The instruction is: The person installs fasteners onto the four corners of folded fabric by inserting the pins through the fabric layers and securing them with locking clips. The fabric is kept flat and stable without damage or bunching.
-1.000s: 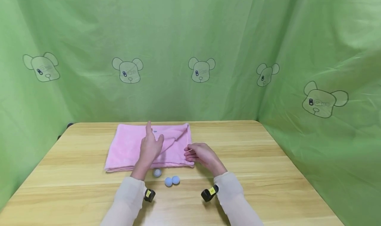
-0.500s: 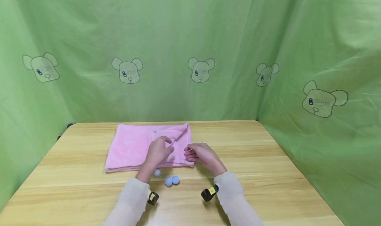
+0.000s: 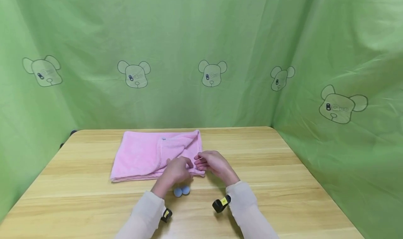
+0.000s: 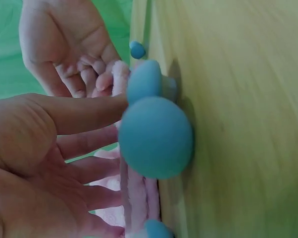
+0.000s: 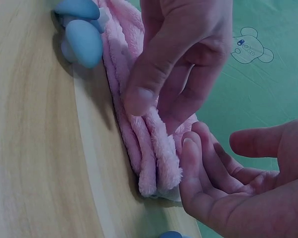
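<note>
A pink plush towel (image 3: 135, 153) lies folded on the table, its top layer slightly rumpled and slanted toward the right. My left hand (image 3: 177, 171) is over its near right part; the right wrist view shows the thumb at the near edge and the fingers just past it, while the left wrist view shows fairly straight fingers. Beside the right edge, my right hand (image 3: 217, 163) has loosely bent fingers with nothing held. Two small blue mushroom-shaped pieces, one left (image 3: 178, 192) and one right (image 3: 186, 190), sit side by side below my left hand.
Another blue piece (image 5: 171, 234) is near my right hand, mostly hidden by it in the head view. One more blue piece (image 4: 158, 229) shows at the bottom of the left wrist view. Green curtains (image 3: 173, 102) rise behind the wooden table (image 3: 267, 169).
My left hand has slid from the towel's far middle toward its near right corner, now covering one blue piece in the head view. The right hand has stayed still.
</note>
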The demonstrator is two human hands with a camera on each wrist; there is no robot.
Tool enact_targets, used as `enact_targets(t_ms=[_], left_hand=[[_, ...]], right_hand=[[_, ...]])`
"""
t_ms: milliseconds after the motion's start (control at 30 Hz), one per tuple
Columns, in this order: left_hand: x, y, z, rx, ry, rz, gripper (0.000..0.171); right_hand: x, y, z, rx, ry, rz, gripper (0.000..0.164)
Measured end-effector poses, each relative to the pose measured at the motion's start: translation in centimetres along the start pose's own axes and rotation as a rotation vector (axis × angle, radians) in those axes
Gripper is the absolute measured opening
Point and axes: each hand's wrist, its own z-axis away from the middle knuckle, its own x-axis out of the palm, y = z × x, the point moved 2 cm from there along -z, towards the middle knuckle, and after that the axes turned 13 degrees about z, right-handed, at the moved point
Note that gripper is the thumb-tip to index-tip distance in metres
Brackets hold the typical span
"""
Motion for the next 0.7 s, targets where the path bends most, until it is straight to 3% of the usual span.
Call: enact_targets(t_ms=[233,333,567,700], left_hand=[[0.0,-0.7,-0.5,0.063,0.06,-0.021,0.011],[-0.1,-0.8,-0.5,0.07,0.098,0.028,0.004],[-0.8,-0.8,-0.7,0.071,0.224,0.127,0.005],[-1.1,-0.9,-0.8,0.066,0.266,0.13,0.004]], right_hand=[[-0.1,0.0,0.1,-0.004,-0.007,0.009,0.032],[-0.2,0.1,0.1,-0.006,-0.007,0.02,0.033],[-0.4,0.0,0.3,-0.029,-0.019,0.056,0.048],[-0.8,0.1,0.6,-0.048,-0.068,0.055,0.045]])
